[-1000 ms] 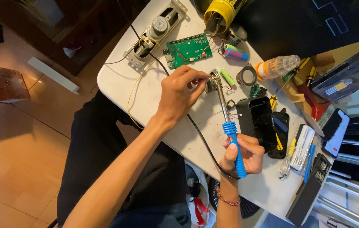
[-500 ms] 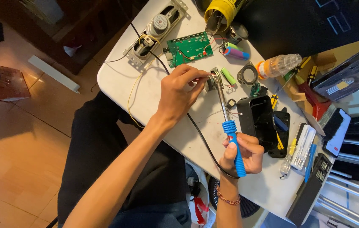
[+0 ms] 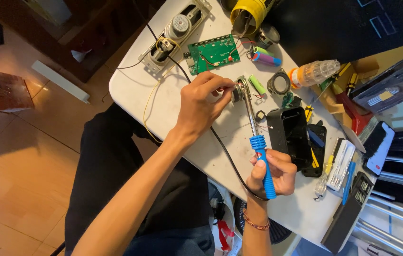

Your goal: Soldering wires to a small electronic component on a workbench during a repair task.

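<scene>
Fingers of the right hand (image 3: 272, 173) wrap the blue iron (image 3: 258, 147), its tip at a small speaker (image 3: 237, 91) on the white table (image 3: 135, 90). Left hand (image 3: 201, 104) pinches a wire at the speaker.

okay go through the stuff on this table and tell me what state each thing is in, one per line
Soldering iron: gripped by right hand, tip on small speaker.
Small speaker: pinched by left hand.
Green circuit board: bare, flat, wires attached.
Black case: open, hollow side up.
Long speaker: lying flat.
</scene>
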